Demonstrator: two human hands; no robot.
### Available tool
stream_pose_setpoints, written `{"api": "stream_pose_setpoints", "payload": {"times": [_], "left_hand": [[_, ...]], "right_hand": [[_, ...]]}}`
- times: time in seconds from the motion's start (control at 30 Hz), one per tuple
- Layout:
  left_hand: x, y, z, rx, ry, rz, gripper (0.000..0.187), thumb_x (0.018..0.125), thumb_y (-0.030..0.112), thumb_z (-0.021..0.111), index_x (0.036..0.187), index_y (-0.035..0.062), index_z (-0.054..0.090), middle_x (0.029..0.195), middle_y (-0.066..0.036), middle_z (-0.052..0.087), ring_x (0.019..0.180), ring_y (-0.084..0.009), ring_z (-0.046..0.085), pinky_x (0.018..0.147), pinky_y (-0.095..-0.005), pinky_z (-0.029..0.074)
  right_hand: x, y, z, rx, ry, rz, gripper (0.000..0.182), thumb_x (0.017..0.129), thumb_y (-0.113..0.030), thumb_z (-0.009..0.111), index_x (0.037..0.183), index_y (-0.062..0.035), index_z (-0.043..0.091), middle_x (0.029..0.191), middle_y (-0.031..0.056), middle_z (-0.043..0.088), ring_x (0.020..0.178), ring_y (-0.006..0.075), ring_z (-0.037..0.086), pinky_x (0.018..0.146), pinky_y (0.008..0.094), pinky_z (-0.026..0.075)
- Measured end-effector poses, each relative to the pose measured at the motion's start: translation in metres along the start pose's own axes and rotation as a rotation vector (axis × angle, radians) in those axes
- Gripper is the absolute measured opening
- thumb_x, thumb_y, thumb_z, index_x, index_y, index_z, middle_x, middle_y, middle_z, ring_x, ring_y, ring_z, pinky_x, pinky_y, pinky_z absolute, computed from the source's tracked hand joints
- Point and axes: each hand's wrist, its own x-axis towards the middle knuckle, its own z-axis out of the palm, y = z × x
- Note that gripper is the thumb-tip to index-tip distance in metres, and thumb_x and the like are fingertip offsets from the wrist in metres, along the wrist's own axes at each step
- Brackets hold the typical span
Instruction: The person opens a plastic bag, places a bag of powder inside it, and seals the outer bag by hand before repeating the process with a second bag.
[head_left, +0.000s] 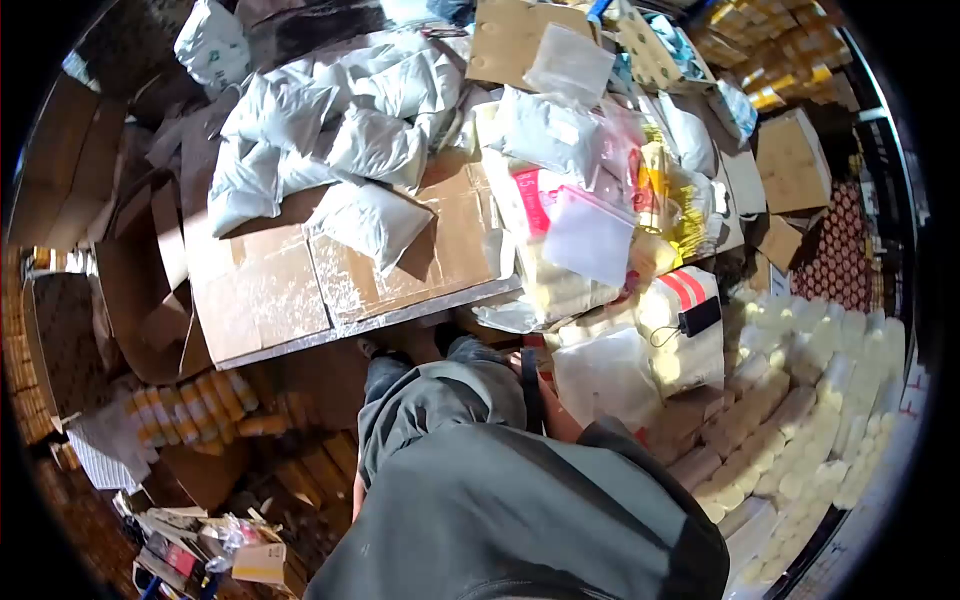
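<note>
My right forearm hangs beside my body, and only a small part of my right hand [515, 362] shows near the table's front edge, by a dark strap-like item [531, 392]. Its fingers are too hidden to read. On the left only a sliver of my forearm [357, 495] appears; my left hand is out of sight. Grey-white filled plastic bags [375, 147] are piled on the cardboard-covered table [265, 300], and one bag [370, 224] lies nearer the front. To the right, a translucent packet [588, 236] rests on a cluttered heap of packaging.
Open cardboard boxes [140, 260] stand on the left, above yellow-banded packs [190, 408]. A white sack with red stripes [690, 345] carries a black object [699, 318] at right. Rows of wrapped pale rolls [790, 430] fill the lower right. Scraps and a small box [260, 563] lie lower left.
</note>
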Motion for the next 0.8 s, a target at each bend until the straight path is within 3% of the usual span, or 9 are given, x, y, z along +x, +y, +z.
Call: {"api": "stream_pose_setpoints", "payload": {"times": [0.33, 0.43, 0.53, 0.63, 0.73, 0.8], "left_hand": [[0.005, 0.009, 0.005, -0.086, -0.024, -0.126, 0.033, 0.093, 0.01, 0.059, 0.124, -0.0013, 0.057, 0.118, -0.007, 0.062, 0.102, -0.0147, 0.058, 0.088, -0.031, 0.049], [0.008, 0.011, 0.004, -0.124, -0.035, -0.167, 0.034, 0.093, 0.01, 0.059, 0.125, -0.0012, 0.056, 0.119, -0.008, 0.062, 0.103, -0.0154, 0.058, 0.089, -0.0314, 0.049], [0.01, 0.011, 0.003, -0.16, -0.043, -0.202, 0.035, 0.093, 0.01, 0.059, 0.126, -0.0011, 0.055, 0.12, -0.008, 0.061, 0.104, -0.0162, 0.058, 0.089, -0.0318, 0.048], [0.01, 0.011, 0.002, -0.193, -0.046, -0.23, 0.036, 0.093, 0.01, 0.059, 0.128, -0.001, 0.054, 0.121, -0.009, 0.06, 0.105, -0.0169, 0.058, 0.09, -0.0322, 0.048], [0.01, 0.011, 0.001, -0.228, -0.056, -0.26, 0.037, 0.093, 0.01, 0.059, 0.129, -0.0009, 0.053, 0.122, -0.009, 0.06, 0.105, -0.0176, 0.058, 0.091, -0.0326, 0.048], [0.008, 0.011, 0.0, -0.257, -0.059, -0.283, 0.038, 0.093, 0.01, 0.059, 0.129, -0.0008, 0.052, 0.123, -0.01, 0.06, 0.106, -0.0181, 0.058, 0.092, -0.0329, 0.048]], "right_hand": [[0.03, 0.006, 0.005, 0.07, 0.029, -0.065, 0.031, 0.089, -0.029, 0.055, 0.091, -0.0001, 0.067, 0.083, 0.0139, 0.067, 0.073, 0.0214, 0.058, 0.069, 0.0379, 0.047], [0.024, -0.003, 0.002, 0.182, -0.007, -0.06, 0.032, 0.088, -0.03, 0.057, 0.09, -0.0002, 0.067, 0.08, 0.0097, 0.067, 0.074, 0.0157, 0.056, 0.069, 0.0376, 0.047], [0.038, 0.013, 0.004, 0.211, 0.02, -0.055, 0.032, 0.088, -0.03, 0.057, 0.088, 0.0, 0.068, 0.078, 0.0111, 0.067, 0.074, 0.0186, 0.058, 0.069, 0.0375, 0.047], [0.048, 0.022, 0.002, 0.036, 0.073, -0.069, 0.03, 0.089, -0.028, 0.057, 0.087, -0.0001, 0.068, 0.077, 0.0097, 0.066, 0.073, 0.0203, 0.06, 0.069, 0.0374, 0.047], [0.047, 0.016, -0.008, 0.027, 0.056, -0.224, 0.029, 0.088, -0.027, 0.057, 0.089, -0.001, 0.068, 0.078, 0.0108, 0.067, 0.07, 0.0215, 0.06, 0.067, 0.0348, 0.048], [0.028, -0.011, -0.015, 0.049, 0.09, -0.165, 0.028, 0.088, -0.028, 0.057, 0.091, -0.0019, 0.068, 0.075, 0.0095, 0.065, 0.069, 0.0208, 0.06, 0.065, 0.0336, 0.049]]}}
